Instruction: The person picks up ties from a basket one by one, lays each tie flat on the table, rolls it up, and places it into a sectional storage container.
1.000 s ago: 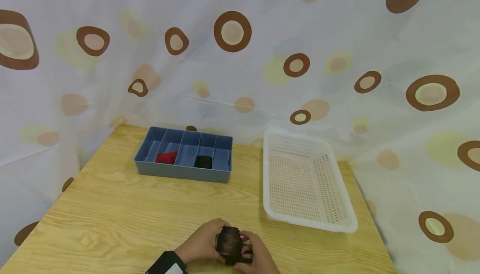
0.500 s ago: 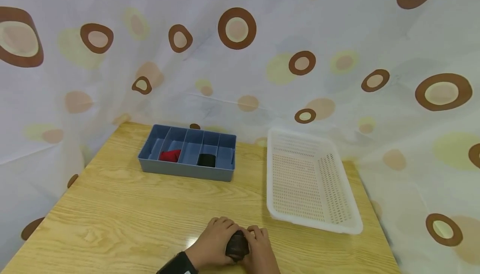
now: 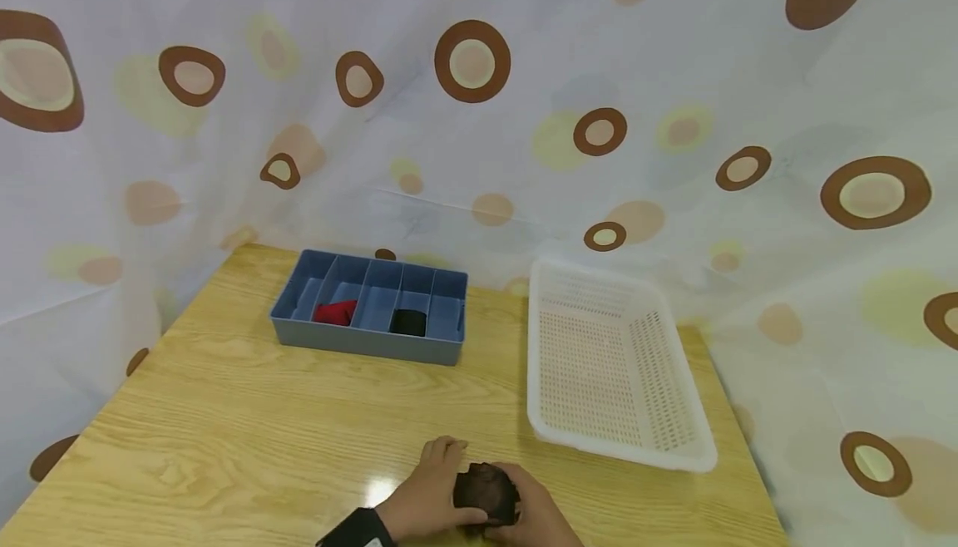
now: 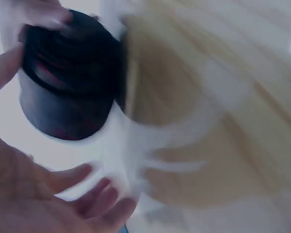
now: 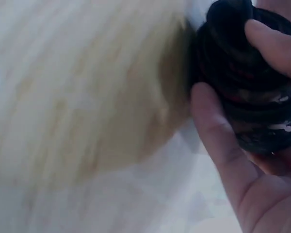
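In the head view a rolled bundle of dark, partly see-through cloth [image 3: 486, 493] sits between both hands near the front of the table. It appears as a black, layered roll [image 4: 70, 77] in the left wrist view. My right hand [image 3: 535, 505] grips it from the right, its thumb and fingers round the roll [image 5: 252, 82] in the right wrist view. My left hand [image 3: 427, 493], below a black wristband, has its fingers spread and standing off the roll. Only its thumb reaches the near edge of the cloth.
A blue-grey divided tray [image 3: 367, 346] stands at the back left. A red cloth roll [image 3: 335, 312] and a black cloth roll [image 3: 408, 322] lie in separate compartments. The white perforated basket [image 3: 535, 364] is to the right on the wooden table [image 3: 247, 422].
Both hands were closed round the bundle half a second ago. Since then the left fingers have spread off it, and the bundle has turned and shifted slightly right with the right hand.
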A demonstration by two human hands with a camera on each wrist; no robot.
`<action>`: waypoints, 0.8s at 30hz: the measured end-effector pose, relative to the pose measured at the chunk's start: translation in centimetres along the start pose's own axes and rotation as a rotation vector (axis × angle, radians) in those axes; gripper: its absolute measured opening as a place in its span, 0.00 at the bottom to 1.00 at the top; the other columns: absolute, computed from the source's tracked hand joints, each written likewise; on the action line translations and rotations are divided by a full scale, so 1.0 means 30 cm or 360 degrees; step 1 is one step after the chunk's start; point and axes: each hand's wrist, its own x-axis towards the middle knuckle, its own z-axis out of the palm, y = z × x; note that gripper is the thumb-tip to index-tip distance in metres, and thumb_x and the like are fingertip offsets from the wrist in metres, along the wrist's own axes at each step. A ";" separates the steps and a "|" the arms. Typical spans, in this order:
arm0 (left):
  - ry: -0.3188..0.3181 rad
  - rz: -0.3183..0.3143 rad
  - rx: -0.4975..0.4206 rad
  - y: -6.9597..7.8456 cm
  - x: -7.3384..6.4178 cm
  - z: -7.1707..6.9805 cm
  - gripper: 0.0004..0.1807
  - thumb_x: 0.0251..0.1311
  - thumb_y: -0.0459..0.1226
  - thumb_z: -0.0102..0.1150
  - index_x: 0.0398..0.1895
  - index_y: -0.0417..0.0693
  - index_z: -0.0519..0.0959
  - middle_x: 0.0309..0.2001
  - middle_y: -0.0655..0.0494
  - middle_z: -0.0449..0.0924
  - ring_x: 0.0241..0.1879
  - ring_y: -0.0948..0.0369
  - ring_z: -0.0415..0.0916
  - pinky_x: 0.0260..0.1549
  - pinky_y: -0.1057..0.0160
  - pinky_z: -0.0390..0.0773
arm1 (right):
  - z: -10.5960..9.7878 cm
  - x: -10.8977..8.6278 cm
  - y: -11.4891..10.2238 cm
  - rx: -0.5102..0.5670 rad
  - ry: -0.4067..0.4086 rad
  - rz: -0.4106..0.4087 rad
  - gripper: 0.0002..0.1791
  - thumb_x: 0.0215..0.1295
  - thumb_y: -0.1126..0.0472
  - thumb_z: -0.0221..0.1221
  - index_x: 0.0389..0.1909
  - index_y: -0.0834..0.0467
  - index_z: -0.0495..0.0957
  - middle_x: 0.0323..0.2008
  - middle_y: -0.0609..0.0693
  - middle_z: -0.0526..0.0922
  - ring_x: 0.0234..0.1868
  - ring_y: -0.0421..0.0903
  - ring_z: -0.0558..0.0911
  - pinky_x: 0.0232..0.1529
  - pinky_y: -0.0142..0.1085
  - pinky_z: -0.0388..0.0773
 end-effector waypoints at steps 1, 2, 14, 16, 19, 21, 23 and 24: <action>0.0002 -0.0075 -0.0104 -0.008 -0.008 -0.005 0.45 0.51 0.58 0.62 0.63 0.37 0.63 0.57 0.41 0.64 0.56 0.46 0.64 0.48 0.48 0.74 | 0.005 0.001 0.003 -0.0004 0.0026 0.0000 0.40 0.49 0.55 0.71 0.63 0.59 0.65 0.59 0.61 0.72 0.53 0.59 0.76 0.46 0.39 0.78; -0.0001 -0.0090 -0.0176 -0.015 -0.012 -0.007 0.42 0.54 0.57 0.61 0.62 0.36 0.65 0.55 0.41 0.67 0.54 0.46 0.67 0.47 0.48 0.74 | 0.010 0.002 0.005 -0.0006 0.0053 -0.0010 0.39 0.48 0.56 0.71 0.61 0.59 0.67 0.57 0.60 0.73 0.52 0.58 0.77 0.47 0.39 0.78; 0.0070 -0.0087 -0.0886 -0.011 -0.048 -0.085 0.44 0.56 0.56 0.59 0.64 0.32 0.59 0.56 0.38 0.71 0.51 0.49 0.75 0.47 0.52 0.76 | 0.090 0.078 -0.102 0.0291 0.0249 -0.0224 0.38 0.54 0.61 0.67 0.65 0.58 0.63 0.62 0.62 0.69 0.58 0.62 0.73 0.47 0.32 0.79; 0.0157 -0.0099 -0.0977 -0.010 -0.059 -0.115 0.44 0.55 0.53 0.62 0.65 0.34 0.58 0.58 0.38 0.70 0.52 0.48 0.74 0.48 0.51 0.76 | 0.089 0.099 -0.137 0.0280 0.0241 -0.0265 0.39 0.54 0.63 0.66 0.67 0.55 0.60 0.64 0.60 0.67 0.60 0.62 0.72 0.49 0.32 0.78; 0.0283 -0.0115 -0.1082 -0.025 -0.074 -0.154 0.45 0.54 0.49 0.65 0.68 0.36 0.55 0.60 0.37 0.68 0.53 0.48 0.74 0.49 0.52 0.76 | 0.061 0.139 -0.189 0.0173 0.0101 -0.0314 0.43 0.56 0.59 0.66 0.70 0.54 0.56 0.67 0.58 0.62 0.62 0.60 0.71 0.53 0.34 0.77; 0.0351 -0.0148 -0.1169 -0.038 -0.083 -0.175 0.47 0.54 0.47 0.65 0.70 0.37 0.52 0.61 0.36 0.66 0.54 0.49 0.74 0.49 0.54 0.76 | 0.031 0.172 -0.225 0.0167 -0.0068 -0.0285 0.42 0.60 0.54 0.62 0.72 0.53 0.52 0.69 0.57 0.59 0.64 0.58 0.68 0.55 0.38 0.75; 0.0425 -0.0177 -0.1209 -0.045 -0.089 -0.194 0.47 0.54 0.47 0.65 0.71 0.39 0.50 0.62 0.35 0.65 0.54 0.50 0.74 0.49 0.57 0.77 | -0.001 0.206 -0.265 0.0204 -0.0224 -0.0227 0.39 0.65 0.50 0.56 0.73 0.54 0.50 0.71 0.57 0.56 0.67 0.58 0.65 0.58 0.44 0.72; 0.0461 -0.0189 -0.1225 -0.045 -0.090 -0.203 0.48 0.54 0.47 0.65 0.71 0.40 0.50 0.62 0.35 0.65 0.55 0.50 0.74 0.48 0.57 0.77 | -0.015 0.223 -0.284 0.0240 -0.0289 -0.0181 0.38 0.67 0.48 0.53 0.73 0.54 0.49 0.71 0.58 0.54 0.68 0.59 0.62 0.59 0.46 0.70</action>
